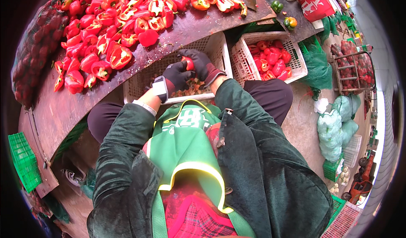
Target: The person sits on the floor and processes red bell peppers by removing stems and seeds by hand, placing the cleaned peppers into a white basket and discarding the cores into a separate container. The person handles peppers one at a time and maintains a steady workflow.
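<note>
Both my hands wear dark gloves and meet above a white plastic crate [224, 52], just below the table's edge. A red bell pepper piece [189, 63] sits between them. My right hand [198, 63] curls over it from the right, and my left hand [175, 75] grips it from the left. The fingers hide part of the piece, and whether a tool is in either hand cannot be seen. Pepper cores and scraps [198, 88] lie in the crate's bottom. To its right, a second white crate [245, 58] holds red peppers [272, 57].
Many cut red peppers [104, 31] are heaped on the stained table [60, 117]. A flat metal blade [250, 1] lies near its right edge. A filled mesh sack [38, 50] stands left. Green netting [317, 63] and a loaded metal-framed cart [353, 68] are at right.
</note>
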Action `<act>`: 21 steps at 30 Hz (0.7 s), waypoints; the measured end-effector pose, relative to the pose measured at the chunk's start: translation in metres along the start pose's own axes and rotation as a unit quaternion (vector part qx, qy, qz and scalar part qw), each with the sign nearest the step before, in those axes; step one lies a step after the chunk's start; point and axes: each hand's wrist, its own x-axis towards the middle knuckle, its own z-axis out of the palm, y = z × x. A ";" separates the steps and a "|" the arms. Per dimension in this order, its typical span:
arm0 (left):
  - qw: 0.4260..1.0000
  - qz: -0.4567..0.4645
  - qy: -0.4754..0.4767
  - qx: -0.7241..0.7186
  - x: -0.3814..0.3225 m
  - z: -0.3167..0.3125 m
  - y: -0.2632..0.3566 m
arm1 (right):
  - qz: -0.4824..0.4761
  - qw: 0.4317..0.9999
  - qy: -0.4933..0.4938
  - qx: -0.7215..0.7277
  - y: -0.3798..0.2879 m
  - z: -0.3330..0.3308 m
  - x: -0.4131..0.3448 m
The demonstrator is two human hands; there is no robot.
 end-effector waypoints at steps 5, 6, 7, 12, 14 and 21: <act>0.973 0.072 0.104 0.194 -0.010 0.006 0.009 | -0.071 0.879 0.116 -0.457 -0.059 -0.035 -0.007; 0.979 0.049 0.096 0.170 -0.012 0.005 0.012 | -0.090 0.845 0.198 -0.488 -0.084 -0.057 -0.005; 0.982 0.003 0.095 0.162 -0.015 0.001 0.015 | -0.088 0.767 0.254 -0.583 -0.108 -0.079 -0.006; 0.903 0.057 0.080 0.418 -0.023 -0.013 0.020 | 0.019 0.525 0.384 -0.759 -0.166 -0.164 0.021; 0.882 0.110 0.117 0.443 -0.023 -0.014 0.016 | -0.136 0.614 0.354 -0.692 -0.164 -0.178 0.077; 0.907 0.070 0.112 0.401 -0.019 -0.021 0.010 | 0.022 0.609 0.232 -0.758 -0.134 -0.196 0.231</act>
